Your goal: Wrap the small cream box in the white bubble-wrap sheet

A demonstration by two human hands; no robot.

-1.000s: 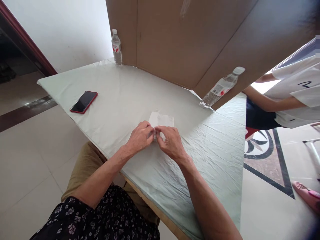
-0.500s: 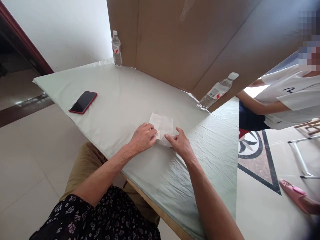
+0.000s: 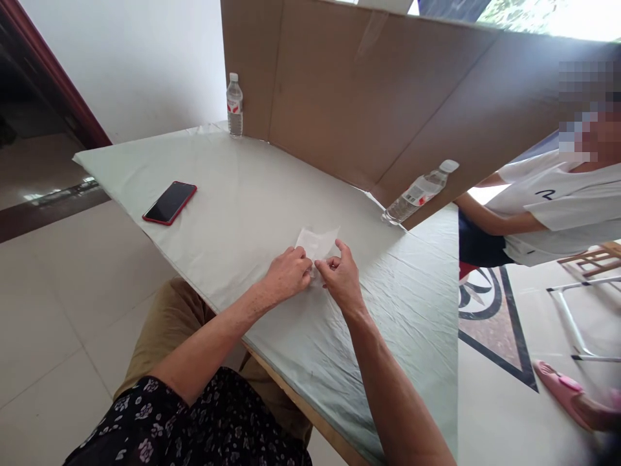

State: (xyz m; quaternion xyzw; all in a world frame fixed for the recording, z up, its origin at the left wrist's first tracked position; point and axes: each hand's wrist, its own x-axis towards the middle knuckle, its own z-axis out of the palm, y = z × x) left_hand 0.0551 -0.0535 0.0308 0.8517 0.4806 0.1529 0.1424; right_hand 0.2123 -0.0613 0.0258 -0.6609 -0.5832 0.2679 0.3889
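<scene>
On the cloth-covered table (image 3: pixel 218 213), just ahead of both hands: one thin white sheet (image 3: pixel 317 242), held at its near edge by the left hand (image 3: pixel 290 275), seemingly for steadiness. Nearer bottle (image 3: pixel 421 194): set against cardboard panel (image 3: pixel 339 97), probably as brace. Left fingers were curled closed; right hand (image 3: pixel 343 275) had forefinger raised, grip indeterminable.

Daylight (image 3: pixel 538 14) burns white above the cardboard panel (image 3: pixel 334 97), whose near side is dim, with a soft shadow (image 3: pixel 376 243) on the worktop (image 3: pixel 228 188) before it. Left of the panel, the doorway (image 3: pixel 33 116) is murky; right of it, a person's head (image 3: pixel 589 129) is pixelated.
</scene>
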